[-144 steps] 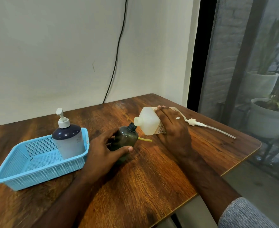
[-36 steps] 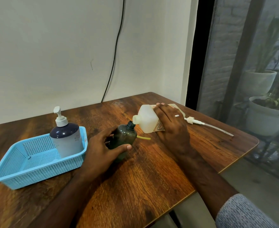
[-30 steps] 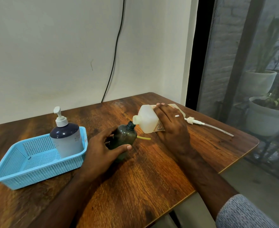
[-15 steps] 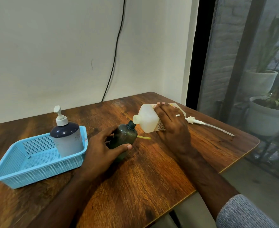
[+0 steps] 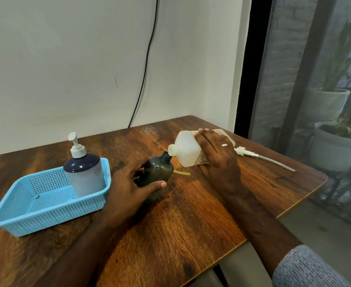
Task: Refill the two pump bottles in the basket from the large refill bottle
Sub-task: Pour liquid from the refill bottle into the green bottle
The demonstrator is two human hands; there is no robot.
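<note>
Your left hand (image 5: pixel 133 187) grips the uncapped green bottle (image 5: pixel 157 172) on the table (image 5: pixel 191 214), just right of the blue basket (image 5: pixel 46 204). Your right hand (image 5: pixel 218 158) clasps the white refill bottle (image 5: pixel 186 149), tipped with its mouth touching the green bottle's neck.

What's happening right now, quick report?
Left hand grips dark bottle. Right hand tips refill bottle into its neck. Nothing in the way.

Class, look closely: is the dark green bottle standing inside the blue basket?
No. The dark green bottle stands on the table, held by the left hand, beside the blue basket.
</note>
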